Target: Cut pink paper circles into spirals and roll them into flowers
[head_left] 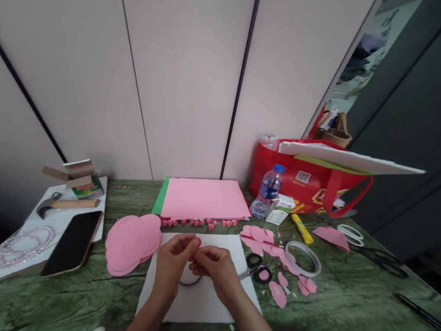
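My left hand [172,260] and my right hand [216,269] meet above a white sheet [199,309], fingertips pinched together. Between them is a small pink piece [198,242], probably paper; the fingers cover most of it. Under the hands, a round, thin-rimmed object [190,283] lies on the sheet, partly hidden. A row of small pink rolled pieces [184,222] runs along the sheet's far edge. Black-handled scissors [254,261] rest by my right hand. To the left lies a pile of scalloped pink paper shapes [131,243].
Pink paper [205,198] lies stacked at the back. On the right are a tape roll [317,266], pink scraps [278,294], a yellow glue stick [302,228], a water bottle [268,191] and a red bag [293,172]. Leftward lie a phone [75,242], hammer [74,203] and beads [21,245].
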Available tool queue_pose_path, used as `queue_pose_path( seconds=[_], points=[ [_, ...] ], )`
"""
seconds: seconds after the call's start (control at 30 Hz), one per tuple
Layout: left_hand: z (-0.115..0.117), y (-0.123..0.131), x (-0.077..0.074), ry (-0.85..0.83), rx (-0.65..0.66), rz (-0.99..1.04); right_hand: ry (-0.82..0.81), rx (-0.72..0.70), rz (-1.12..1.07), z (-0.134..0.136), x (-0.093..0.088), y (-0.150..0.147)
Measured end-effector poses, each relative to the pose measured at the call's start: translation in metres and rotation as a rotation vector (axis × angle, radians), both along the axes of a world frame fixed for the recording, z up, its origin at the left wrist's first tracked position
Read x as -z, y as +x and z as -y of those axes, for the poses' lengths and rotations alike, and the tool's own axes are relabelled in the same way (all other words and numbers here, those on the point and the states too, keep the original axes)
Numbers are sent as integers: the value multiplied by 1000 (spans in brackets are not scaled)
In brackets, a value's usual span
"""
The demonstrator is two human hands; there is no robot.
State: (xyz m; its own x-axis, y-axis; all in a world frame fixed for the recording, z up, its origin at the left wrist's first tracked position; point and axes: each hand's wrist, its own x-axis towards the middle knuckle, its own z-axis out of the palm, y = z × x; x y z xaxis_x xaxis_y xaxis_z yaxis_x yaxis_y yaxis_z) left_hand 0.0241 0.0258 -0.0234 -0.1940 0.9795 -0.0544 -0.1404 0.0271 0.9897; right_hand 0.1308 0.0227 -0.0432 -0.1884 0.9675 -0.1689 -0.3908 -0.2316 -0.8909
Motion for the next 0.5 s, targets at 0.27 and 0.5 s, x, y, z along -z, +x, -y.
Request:
queue_pose_path(
  seconds=[0.27,0.5],
  points=[
    [-2,-4,3,54,2,-98,-13,27,6,-2,0,6],
    [-2,-5,3,76,43,-189,2,80,-14,-3,-3,7]
  ],
)
